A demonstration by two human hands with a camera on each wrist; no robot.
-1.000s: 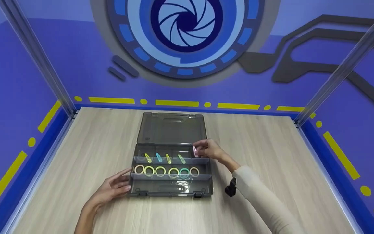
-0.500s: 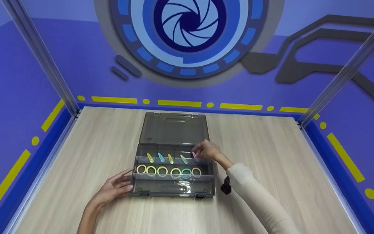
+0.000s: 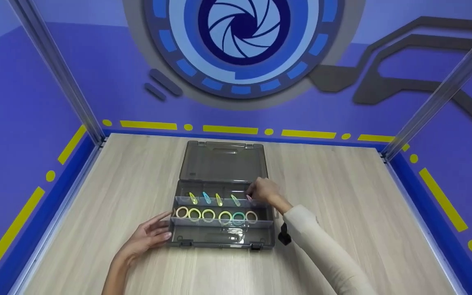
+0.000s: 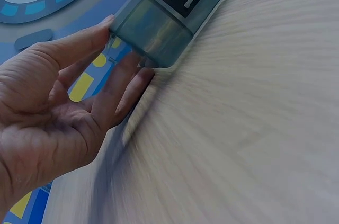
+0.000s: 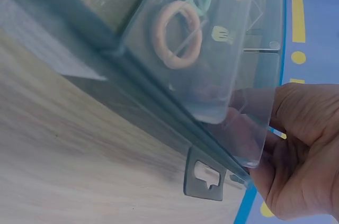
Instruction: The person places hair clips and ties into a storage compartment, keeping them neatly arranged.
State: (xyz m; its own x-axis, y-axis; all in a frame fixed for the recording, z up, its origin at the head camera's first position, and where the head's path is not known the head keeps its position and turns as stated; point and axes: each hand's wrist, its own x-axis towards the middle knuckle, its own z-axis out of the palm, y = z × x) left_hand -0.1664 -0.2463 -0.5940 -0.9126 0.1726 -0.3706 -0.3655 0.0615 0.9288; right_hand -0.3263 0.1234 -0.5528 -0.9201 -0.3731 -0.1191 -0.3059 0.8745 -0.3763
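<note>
A smoky translucent box (image 3: 201,238) lies with its lid laid back on the table. Along its rear divider (image 3: 242,203) stand several snap hair clips (image 3: 206,198), yellow, blue and green. A pink hair clip (image 3: 249,198) at the divider's right end is pinched by my right hand (image 3: 264,190), its fingertips down in the rear compartment. Several hair ties (image 3: 208,215) line up in the middle compartment; a peach hair tie (image 5: 176,34) is closest to the right wrist camera. With fingers fairly straight, my left hand (image 3: 146,238) touches the box's left side near the front corner.
The lid (image 3: 223,162) lies behind the box, toward the blue wall (image 3: 150,108). Light wood tabletop (image 3: 334,188) surrounds the box. Metal posts (image 3: 436,94) rise at both back corners. A black wrist device (image 3: 284,235) hangs by the right sleeve.
My right hand has lowered the pink hair clip onto the right end of the rear divider. The left hand keeps its place at the box. The head view has shifted slightly.
</note>
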